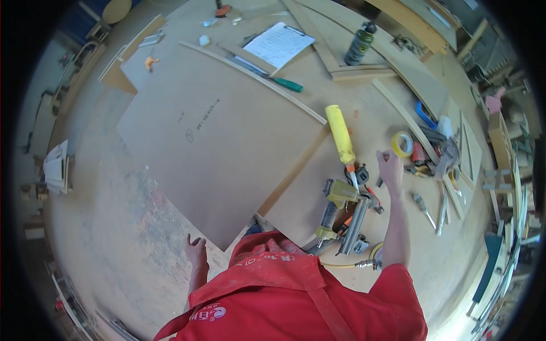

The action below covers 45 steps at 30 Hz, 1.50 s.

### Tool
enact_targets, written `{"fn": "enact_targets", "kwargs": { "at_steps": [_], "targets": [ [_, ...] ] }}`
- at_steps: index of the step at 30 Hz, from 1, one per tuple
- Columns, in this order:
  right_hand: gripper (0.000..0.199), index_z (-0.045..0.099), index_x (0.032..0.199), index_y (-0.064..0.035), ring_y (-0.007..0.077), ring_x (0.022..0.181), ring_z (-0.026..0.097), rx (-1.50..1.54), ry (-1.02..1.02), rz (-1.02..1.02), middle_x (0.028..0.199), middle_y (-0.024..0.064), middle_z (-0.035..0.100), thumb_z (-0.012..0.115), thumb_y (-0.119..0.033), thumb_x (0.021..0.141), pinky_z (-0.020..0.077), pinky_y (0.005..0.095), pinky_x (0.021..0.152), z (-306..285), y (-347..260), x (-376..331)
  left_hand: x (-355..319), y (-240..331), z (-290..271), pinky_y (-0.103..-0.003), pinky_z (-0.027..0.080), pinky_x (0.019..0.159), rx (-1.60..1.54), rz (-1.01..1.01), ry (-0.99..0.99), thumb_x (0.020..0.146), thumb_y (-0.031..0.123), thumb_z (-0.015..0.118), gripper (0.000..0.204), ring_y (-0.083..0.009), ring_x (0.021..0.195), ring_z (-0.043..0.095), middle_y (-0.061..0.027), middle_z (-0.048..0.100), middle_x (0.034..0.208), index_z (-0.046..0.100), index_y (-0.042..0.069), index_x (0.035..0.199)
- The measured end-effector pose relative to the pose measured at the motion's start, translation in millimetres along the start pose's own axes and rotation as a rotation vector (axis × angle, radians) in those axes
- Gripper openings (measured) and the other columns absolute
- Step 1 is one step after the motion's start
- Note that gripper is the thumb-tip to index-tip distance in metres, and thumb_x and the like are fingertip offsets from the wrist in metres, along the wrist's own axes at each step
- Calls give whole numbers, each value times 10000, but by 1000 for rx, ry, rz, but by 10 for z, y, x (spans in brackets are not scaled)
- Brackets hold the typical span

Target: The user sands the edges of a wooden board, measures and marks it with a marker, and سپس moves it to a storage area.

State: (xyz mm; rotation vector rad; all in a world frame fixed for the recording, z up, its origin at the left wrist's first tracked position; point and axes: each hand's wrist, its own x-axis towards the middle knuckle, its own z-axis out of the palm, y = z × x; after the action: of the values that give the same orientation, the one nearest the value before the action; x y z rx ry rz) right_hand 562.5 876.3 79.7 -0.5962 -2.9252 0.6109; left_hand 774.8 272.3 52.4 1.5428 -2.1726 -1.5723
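My right hand [390, 168] is above the workbench with its fingers curled together. A short dark end shows just below them, but I cannot make out what it belongs to. Close by are a roll of yellow tape [402, 144] and a black tape measure [360, 174]. My left hand [197, 250] is off the near left edge of a large brown board [210, 153], its fingers apart and nothing in them. Handwritten marks show on the board. To its right lies an olive nail gun [341, 196], beside a yellow bottle-like tool [340, 133].
A thin wood strip [250, 79] runs along the board's far edge, with a green-handled tool [288, 85] and a clipboard [278, 45] beyond. A dark bottle [360, 44] stands farther back. At right lie a screwdriver [421, 204] and more strips. A yellow hose [338, 265] crosses near me.
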Motion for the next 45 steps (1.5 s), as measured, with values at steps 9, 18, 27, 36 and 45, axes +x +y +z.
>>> {"fn": "enact_targets", "kwargs": {
  "at_steps": [9,18,27,36,45],
  "targets": [
    [326,603,1135,-5,328,1007,638,419,3,-589,1068,198,648,676,-170,864,510,397,878,889,-1469,384,-92,-40,243,-313,529,708,-274,-294,-281,794,36,687,668,-193,867,633,-102,646,1026,422,21,1407],
    [256,561,1029,12,412,1013,586,102,-148,-565,1031,247,612,634,-178,875,479,500,882,1460,-1698,914,19,-161,214,-337,552,722,-386,-393,-468,823,36,679,395,-222,896,655,-93,648,1052,559,47,1200],
    [277,607,1009,4,418,974,602,54,-191,-413,1000,230,629,630,-240,880,483,508,852,1477,-1645,324,725,-892,-129,-397,554,784,-584,-479,-546,868,154,689,262,-212,850,662,-92,674,980,624,-1,1069],
    [367,658,982,-9,427,927,634,-78,-262,-210,956,234,671,595,-362,903,500,498,825,1046,-1709,-265,976,-534,-476,-404,537,859,-432,-554,-709,851,175,725,350,-230,913,659,-79,673,1000,609,15,1140],
    [274,701,928,11,317,800,707,94,-36,99,792,208,697,658,-232,811,552,395,733,18,-478,-195,693,-672,-625,-370,536,819,-427,-454,-769,845,179,745,369,-203,921,658,-47,675,982,583,35,1144]
  ]
}}
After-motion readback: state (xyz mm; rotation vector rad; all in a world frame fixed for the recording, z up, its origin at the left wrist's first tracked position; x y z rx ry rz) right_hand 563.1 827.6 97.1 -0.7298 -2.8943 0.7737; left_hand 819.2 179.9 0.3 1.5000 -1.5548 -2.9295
